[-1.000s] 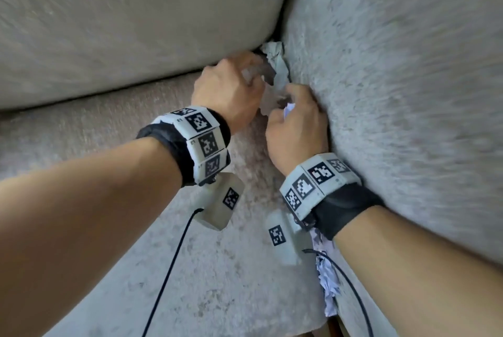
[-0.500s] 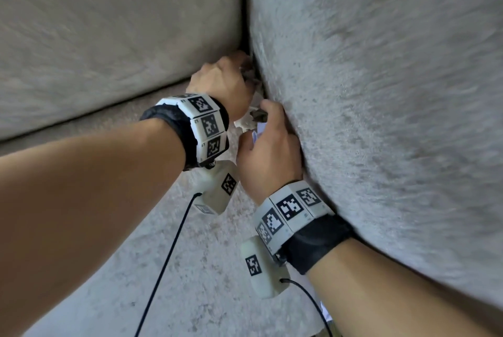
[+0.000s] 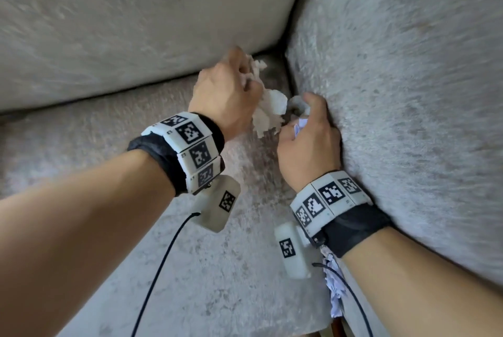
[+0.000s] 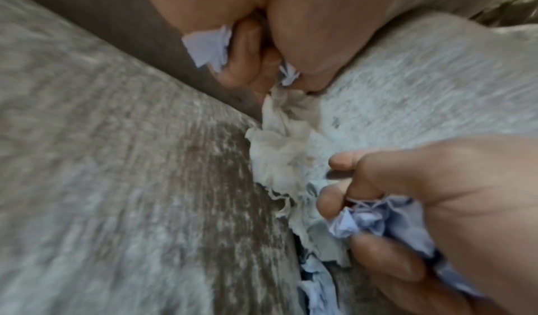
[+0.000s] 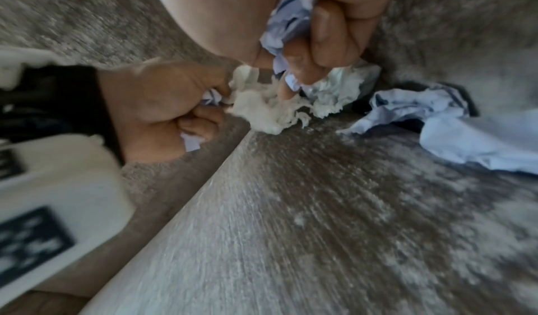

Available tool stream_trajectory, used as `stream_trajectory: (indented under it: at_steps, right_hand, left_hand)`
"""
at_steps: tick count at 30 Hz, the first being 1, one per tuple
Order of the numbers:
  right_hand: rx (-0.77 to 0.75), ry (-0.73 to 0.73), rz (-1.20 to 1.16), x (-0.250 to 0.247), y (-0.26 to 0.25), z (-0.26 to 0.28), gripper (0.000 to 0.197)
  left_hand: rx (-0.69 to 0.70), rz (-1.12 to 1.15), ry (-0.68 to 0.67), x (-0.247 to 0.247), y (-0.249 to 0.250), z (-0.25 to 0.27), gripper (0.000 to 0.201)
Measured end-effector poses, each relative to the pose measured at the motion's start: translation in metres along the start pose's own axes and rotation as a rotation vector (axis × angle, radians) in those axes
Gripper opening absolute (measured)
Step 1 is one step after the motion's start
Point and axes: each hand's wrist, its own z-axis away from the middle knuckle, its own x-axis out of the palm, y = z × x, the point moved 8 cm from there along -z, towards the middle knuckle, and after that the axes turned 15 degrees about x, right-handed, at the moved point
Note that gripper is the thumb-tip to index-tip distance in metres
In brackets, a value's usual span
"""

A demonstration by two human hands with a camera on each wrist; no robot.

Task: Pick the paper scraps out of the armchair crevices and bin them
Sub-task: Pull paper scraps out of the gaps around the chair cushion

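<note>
left hand (image 3: 226,97): grips white scraps (image 3: 268,114) | right hand (image 3: 307,140): clutches blue scraps (image 3: 299,127) | crevice scraps (image 3: 333,286): behind right wrist, strung along seam, right hand nearer

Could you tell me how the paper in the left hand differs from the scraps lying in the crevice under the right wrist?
The crumpled paper in the left hand is free of the armchair; the scraps in the crevice are wedged in. The held wad looks off-white, the wedged ones bluish-white. Both are crumpled and torn.
</note>
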Motion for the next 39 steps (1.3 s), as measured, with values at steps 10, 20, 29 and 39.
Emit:
stream_trajectory:
  at_steps: [10, 20, 29, 39]
  right_hand:
    - [-0.088, 0.033, 0.103, 0.007, -0.012, 0.007, 0.035]
    - [-0.344, -0.076, 0.576, 0.063, -0.035, 0.027, 0.039]
    - [-0.319, -0.009, 0.684, 0.057, -0.044, 0.019, 0.029]
    - [-0.243, 0.151, 0.472, -0.018, -0.005, 0.046, 0.042]
  left_hand:
    - [-0.002, 0.150, 0.173, -0.043, -0.023, 0.057, 0.030]
    - [-0.124, 0.165, 0.239, -0.055, -0.062, 0.094, 0.009]
    - [-0.120, 0.129, 0.209, -0.057, -0.058, 0.106, 0.010]
    - [-0.066, 0.125, 0.008, -0.002, -0.014, 0.085, 0.007]
